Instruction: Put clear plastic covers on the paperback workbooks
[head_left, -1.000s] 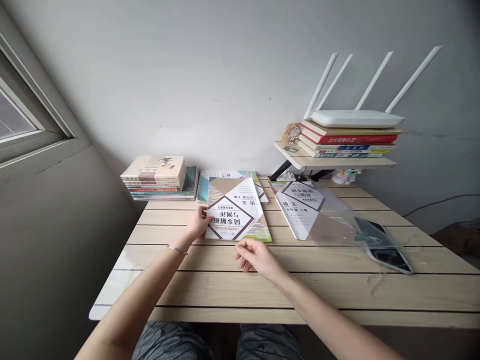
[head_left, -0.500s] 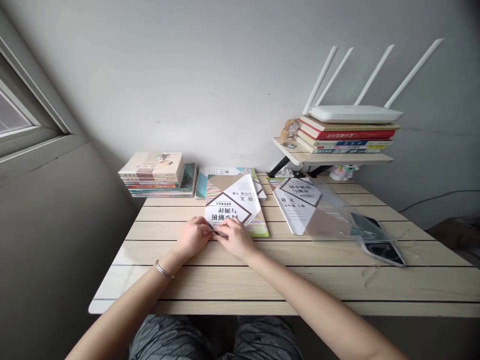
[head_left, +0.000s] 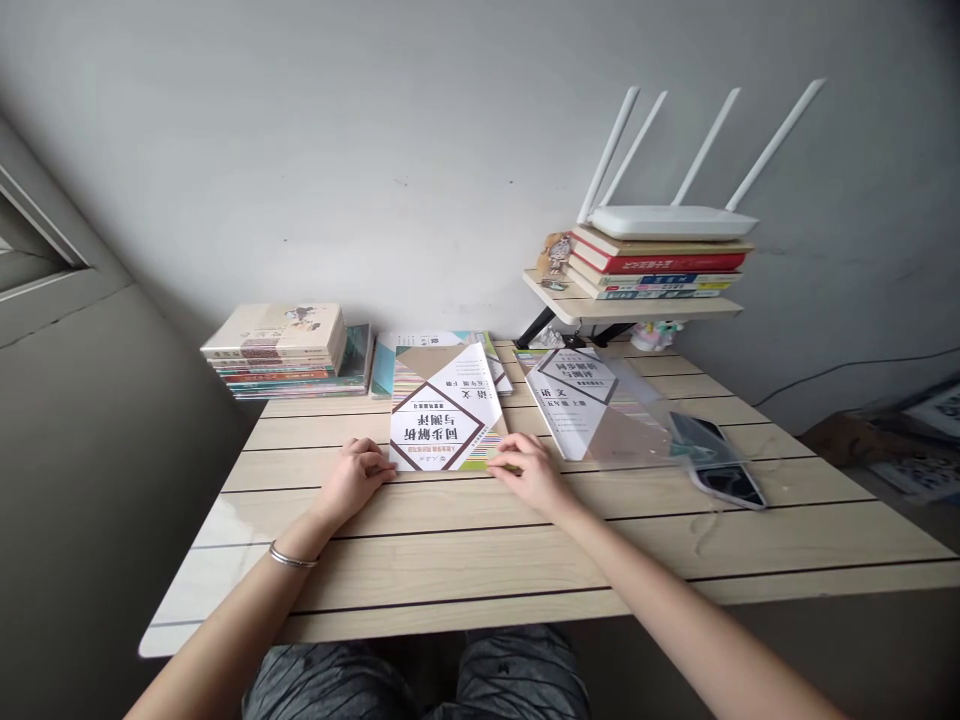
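Observation:
A white, brown and striped workbook lies flat on the wooden desk, upside down to me, with a glossy clear plastic sheet over its cover. My left hand curls against the book's near left corner. My right hand has its fingers on the near right corner. Under the workbook, a second book sticks out towards the wall. To the right lies a matching workbook under a loose clear plastic cover.
A stack of books stands at the desk's back left. A black phone lies on the right. At the back right, a wall shelf carries books and a white router. A small figurine stands below it.
My hands have moved apart from the middle of the book's near edge to its near corners. The plastic-covered workbook now lies flatter. The whole view has shifted slightly left.

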